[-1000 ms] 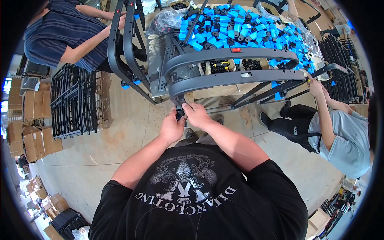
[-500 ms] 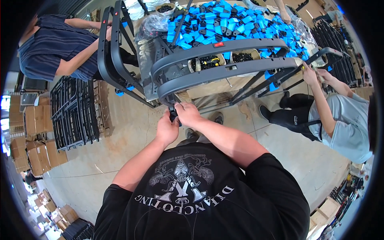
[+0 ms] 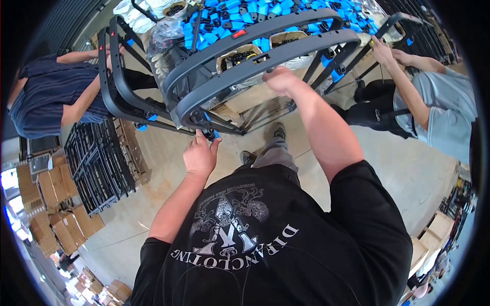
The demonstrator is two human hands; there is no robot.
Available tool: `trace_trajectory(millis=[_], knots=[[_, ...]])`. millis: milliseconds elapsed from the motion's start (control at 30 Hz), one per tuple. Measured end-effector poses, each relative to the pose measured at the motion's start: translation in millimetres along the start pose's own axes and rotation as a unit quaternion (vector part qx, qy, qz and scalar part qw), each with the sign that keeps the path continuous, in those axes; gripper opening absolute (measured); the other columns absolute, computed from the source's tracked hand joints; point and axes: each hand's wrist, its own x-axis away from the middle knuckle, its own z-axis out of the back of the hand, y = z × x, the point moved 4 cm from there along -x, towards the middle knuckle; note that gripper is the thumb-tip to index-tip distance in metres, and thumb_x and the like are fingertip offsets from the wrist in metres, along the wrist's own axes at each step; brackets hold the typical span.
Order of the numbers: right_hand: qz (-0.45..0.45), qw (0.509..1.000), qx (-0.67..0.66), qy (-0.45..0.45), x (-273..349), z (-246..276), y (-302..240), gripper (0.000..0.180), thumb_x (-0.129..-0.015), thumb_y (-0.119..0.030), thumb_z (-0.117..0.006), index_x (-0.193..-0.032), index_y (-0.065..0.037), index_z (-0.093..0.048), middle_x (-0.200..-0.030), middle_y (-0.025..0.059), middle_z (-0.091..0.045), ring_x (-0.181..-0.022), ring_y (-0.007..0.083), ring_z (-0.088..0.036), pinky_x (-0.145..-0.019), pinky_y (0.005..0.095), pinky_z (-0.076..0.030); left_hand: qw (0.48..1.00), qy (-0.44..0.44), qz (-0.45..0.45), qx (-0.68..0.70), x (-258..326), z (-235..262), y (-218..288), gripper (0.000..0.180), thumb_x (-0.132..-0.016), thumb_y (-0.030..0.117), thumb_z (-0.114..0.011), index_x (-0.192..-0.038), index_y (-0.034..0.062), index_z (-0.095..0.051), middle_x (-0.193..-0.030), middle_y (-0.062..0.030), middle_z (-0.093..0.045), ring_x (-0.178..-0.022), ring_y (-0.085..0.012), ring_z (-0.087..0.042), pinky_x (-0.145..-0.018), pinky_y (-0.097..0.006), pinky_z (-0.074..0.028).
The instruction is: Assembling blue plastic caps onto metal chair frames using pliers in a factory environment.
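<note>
A dark grey metal frame (image 3: pixel 301 49) with two curved bars stands upright before me. At its near lower left corner sits a small blue-and-black plastic fitting (image 3: pixel 210 134). My left hand (image 3: pixel 199 157) is there, forefinger raised along the corner and thumb at the fitting's other side, gripping it. My right hand (image 3: pixel 282 81) reaches forward just under the nearer curved bar, its fingertips tucked beyond the bar's lower edge and hidden. Close behind that bar are a box of small black parts (image 3: pixel 235 57) and a second such box (image 3: pixel 286 40).
Blue-and-black fittings (image 3: pixel 240 15) cover the worktable. A co-worker in dark stripes (image 3: pixel 51 97) stands left beside another frame (image 3: pixel 115 76); one in light grey (image 3: pixel 439 97) works on the right. Stacked black frames (image 3: pixel 99 163) and cardboard boxes (image 3: pixel 56 186) stand at left.
My right hand has left the frame's lower corner and moved up and right toward the bar. My left hand stays at the corner. The view has shifted, with the frame now farther left and higher.
</note>
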Motion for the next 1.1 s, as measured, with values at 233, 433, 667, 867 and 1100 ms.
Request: trace_trajectory(millis=[233,433,667,867,1100], knots=[[-0.034,0.919,-0.368,-0.135,-13,-73,-11,0.040,-0.095,-0.033,-0.065,-0.120,-0.001,-0.063,-0.109,0.0209,-0.066,-0.094,0.0405,-0.069,-0.087,0.0514,-0.058,0.997,0.057,-0.060,0.011,1,-12,-5,0.076,-0.091,0.045,-0.071,-0.134,-0.0121,-0.047,-0.085,-0.0169,-0.071,-0.073,-0.0343,-0.069,-0.064,-0.044,-0.056],[-0.042,0.723,-0.657,-0.208,-38,-129,-33,0.012,-0.103,-0.021,-0.056,-0.100,-0.009,-0.056,-0.074,0.0048,-0.053,-0.060,0.0185,-0.053,-0.056,0.0375,-0.047,0.997,0.016,-0.039,0.065,-2,-6,-6,0.075,-0.091,0.043,-0.072,-0.135,-0.0120,-0.046,-0.090,-0.0180,-0.072,-0.078,-0.0355,-0.070,-0.069,-0.044,-0.056],[0.207,0.931,-0.296,0.051,73,-97,37,0.020,-0.105,-0.025,-0.051,-0.098,-0.007,-0.051,-0.074,0.0075,-0.053,-0.062,0.0235,-0.050,-0.058,0.0386,-0.041,0.916,-0.372,0.049,0.141,18,44,-16,0.080,-0.092,0.043,-0.069,-0.148,-0.0043,-0.038,-0.108,-0.0218,-0.072,-0.103,-0.0383,-0.069,-0.091,-0.043,-0.054],[0.288,0.948,0.130,0.043,162,-115,91,0.020,-0.099,-0.022,-0.055,-0.096,-0.003,-0.050,-0.086,0.0214,-0.061,-0.082,0.0455,-0.059,-0.074,0.0526,-0.048,0.750,-0.243,0.108,0.606,-1,69,47,0.054,-0.094,0.025,-0.070,-0.138,-0.0014,-0.054,-0.105,-0.0184,-0.071,-0.094,-0.0267,-0.070,-0.085,-0.035,-0.055],[0.358,0.920,0.154,-0.035,155,-126,94,0.026,-0.088,-0.021,-0.065,-0.101,-0.002,-0.053,-0.092,0.0234,-0.063,-0.090,0.0441,-0.063,-0.080,0.0518,-0.050,0.859,-0.124,0.013,0.497,-5,33,55,0.028,-0.093,0.015,-0.068,-0.116,0.0011,-0.061,-0.097,-0.0151,-0.068,-0.083,-0.0254,-0.067,-0.075,-0.036,-0.053]])
